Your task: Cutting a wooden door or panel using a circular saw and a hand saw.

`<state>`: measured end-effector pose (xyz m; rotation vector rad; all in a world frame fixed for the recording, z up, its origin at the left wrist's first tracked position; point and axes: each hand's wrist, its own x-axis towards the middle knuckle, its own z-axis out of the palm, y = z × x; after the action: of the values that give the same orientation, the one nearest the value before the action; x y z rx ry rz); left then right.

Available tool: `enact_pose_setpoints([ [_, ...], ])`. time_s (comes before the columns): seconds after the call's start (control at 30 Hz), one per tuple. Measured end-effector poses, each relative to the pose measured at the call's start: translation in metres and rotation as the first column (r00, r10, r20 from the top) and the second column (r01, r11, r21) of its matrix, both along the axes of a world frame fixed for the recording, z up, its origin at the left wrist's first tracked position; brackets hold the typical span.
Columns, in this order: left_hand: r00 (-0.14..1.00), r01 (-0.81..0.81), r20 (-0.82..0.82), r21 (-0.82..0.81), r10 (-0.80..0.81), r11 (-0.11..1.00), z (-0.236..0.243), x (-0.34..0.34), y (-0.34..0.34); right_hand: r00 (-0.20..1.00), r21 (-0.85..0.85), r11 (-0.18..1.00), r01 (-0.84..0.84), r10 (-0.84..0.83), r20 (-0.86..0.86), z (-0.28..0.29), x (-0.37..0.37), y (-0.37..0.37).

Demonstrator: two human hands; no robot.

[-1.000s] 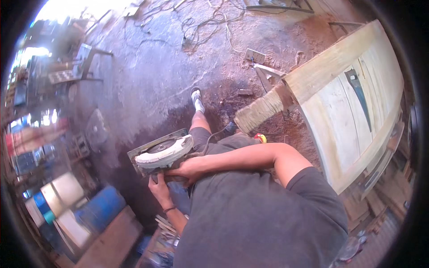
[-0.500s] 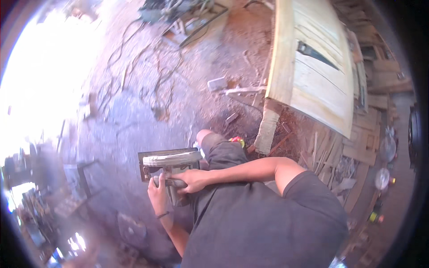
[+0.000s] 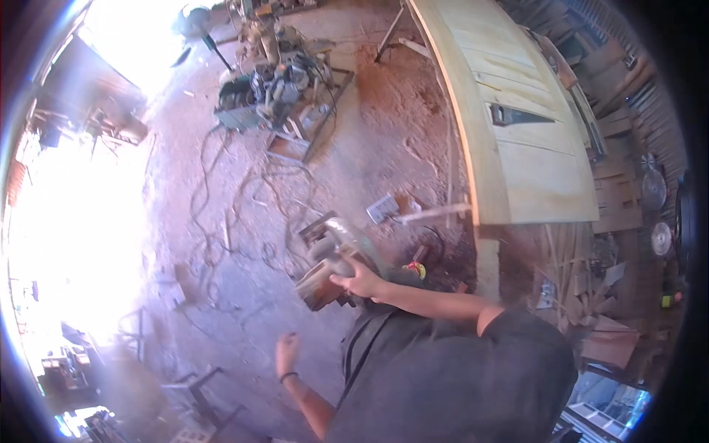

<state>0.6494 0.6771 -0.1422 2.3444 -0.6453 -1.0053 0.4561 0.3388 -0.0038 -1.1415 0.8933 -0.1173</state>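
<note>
A hand-held circular saw (image 3: 325, 284), with a flat metal base plate and a rounded guard, hangs in front of my body. My right hand (image 3: 360, 280) is wrapped round its handle and bears it alone. The saw is tilted, and motion blurs part of its outline. Apart from the saw, lower and to the left, is my left hand (image 3: 286, 354), with a dark band at the wrist. Its fingers are small and smeared, so their pose is unclear.
A pale wooden panel (image 3: 543, 184) stands raised at the right, with a handsaw (image 3: 521, 116) lying on it. Cables (image 3: 221, 192) wind over the dusty floor toward a machine (image 3: 281, 85). Wood scraps (image 3: 569, 273) lie at right. A metal stand (image 3: 196, 387) is at lower left.
My left hand has come off the circular saw and dropped away below it. My right hand has swung the saw right and turned it. The view has shifted, showing more of the far floor.
</note>
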Motion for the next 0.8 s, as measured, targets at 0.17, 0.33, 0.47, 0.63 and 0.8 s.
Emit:
enact_pose_setpoints([
  [0.17,0.696,-0.138,-0.714,-0.237,-0.076,0.962,0.081,0.012,-0.220,0.854,0.235,0.833,0.501,-0.520,0.024,0.019,0.063,-0.121],
  [0.33,0.657,0.550,-0.437,-0.280,-0.615,0.787,0.091,0.034,-0.393,0.634,0.508,0.553,0.660,-0.773,0.017,0.024,0.067,-0.226],
  [0.47,0.426,0.758,-0.383,-0.343,-0.820,0.554,0.031,0.072,-0.453,0.462,0.523,0.417,0.744,-0.885,0.049,0.054,0.048,-0.280],
  [0.63,0.365,0.931,0.157,-0.089,-0.918,0.354,0.014,0.159,-0.586,0.146,0.460,0.123,0.879,-0.989,-0.015,0.029,-0.012,-0.326],
  [0.8,0.528,0.821,0.551,-0.135,-0.647,0.555,0.057,0.231,-0.775,-0.114,0.127,-0.108,0.986,-0.993,0.043,-0.048,-0.090,-0.334],
])
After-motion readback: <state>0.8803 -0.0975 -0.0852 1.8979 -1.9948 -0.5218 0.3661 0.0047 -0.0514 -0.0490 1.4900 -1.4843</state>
